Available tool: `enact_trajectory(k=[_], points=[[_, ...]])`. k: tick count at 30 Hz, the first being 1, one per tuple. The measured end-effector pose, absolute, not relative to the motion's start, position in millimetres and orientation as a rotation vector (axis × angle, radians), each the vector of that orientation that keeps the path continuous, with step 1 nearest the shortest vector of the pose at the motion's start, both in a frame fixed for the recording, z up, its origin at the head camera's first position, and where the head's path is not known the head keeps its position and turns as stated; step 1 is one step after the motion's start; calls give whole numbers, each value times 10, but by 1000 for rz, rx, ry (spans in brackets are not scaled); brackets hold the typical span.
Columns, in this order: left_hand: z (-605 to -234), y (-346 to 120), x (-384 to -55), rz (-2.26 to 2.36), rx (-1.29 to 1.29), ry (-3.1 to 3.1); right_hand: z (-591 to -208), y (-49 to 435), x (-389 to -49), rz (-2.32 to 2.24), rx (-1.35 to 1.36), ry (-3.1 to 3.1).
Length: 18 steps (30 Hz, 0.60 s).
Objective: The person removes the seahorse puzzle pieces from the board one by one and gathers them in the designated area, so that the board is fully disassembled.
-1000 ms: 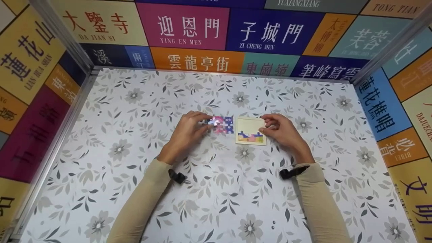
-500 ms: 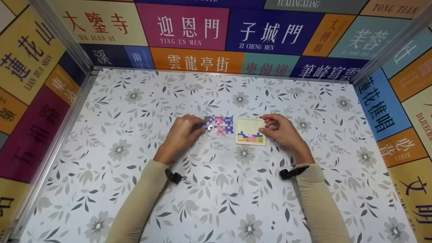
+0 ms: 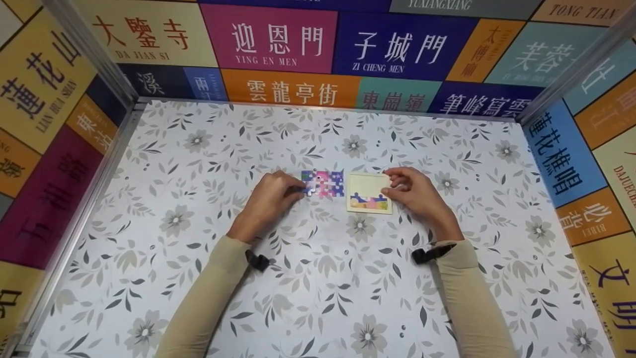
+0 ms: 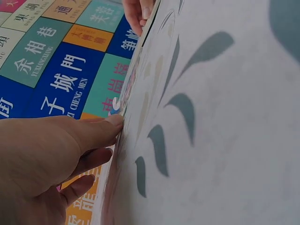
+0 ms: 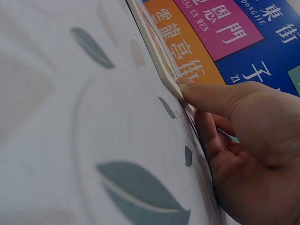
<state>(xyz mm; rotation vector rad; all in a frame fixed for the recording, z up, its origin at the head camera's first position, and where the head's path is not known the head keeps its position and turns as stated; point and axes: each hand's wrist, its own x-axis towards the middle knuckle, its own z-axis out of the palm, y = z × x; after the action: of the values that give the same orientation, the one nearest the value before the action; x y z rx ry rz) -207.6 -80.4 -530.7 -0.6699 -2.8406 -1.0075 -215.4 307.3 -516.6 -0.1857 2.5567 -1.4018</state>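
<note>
In the head view, a block of purple, pink and white jigsaw pieces (image 3: 323, 183) lies on the table. My left hand (image 3: 268, 201) is at its left edge, thumb and index finger pinching a puzzle piece (image 4: 114, 110) whose blue-white edge shows past the thumb in the left wrist view. Just right of the block lies a cream puzzle tray (image 3: 369, 185); joined colourful pieces line its lower part, and bare backing shows above them. My right hand (image 3: 415, 191) grips the tray's right edge between thumb and fingers, as the right wrist view also shows.
The table (image 3: 318, 298) wears a white cover printed with grey flowers and leaves. Panels (image 3: 278, 40) with coloured blocks and large lettering stand at the back and both sides, with metal rails along the edges. Dark wrist cameras (image 3: 257, 260) sit at both cuffs.
My left hand has drawn back leftward from over the block, uncovering its left side. A piece there that looked tilted half a second ago now appears flatter. The right hand and tray have stayed put.
</note>
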Motion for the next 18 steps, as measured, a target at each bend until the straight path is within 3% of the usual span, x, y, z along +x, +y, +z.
enact_trajectory(k=[5,18], points=[[-5305,-805,-2062,-980,-696,-2817,-5363,3160,-2227,-1409,-207,2588],[-5322,-820,-2080,-949,-745,-2804,-5384,3187,-2234,-1413,-191,2595]])
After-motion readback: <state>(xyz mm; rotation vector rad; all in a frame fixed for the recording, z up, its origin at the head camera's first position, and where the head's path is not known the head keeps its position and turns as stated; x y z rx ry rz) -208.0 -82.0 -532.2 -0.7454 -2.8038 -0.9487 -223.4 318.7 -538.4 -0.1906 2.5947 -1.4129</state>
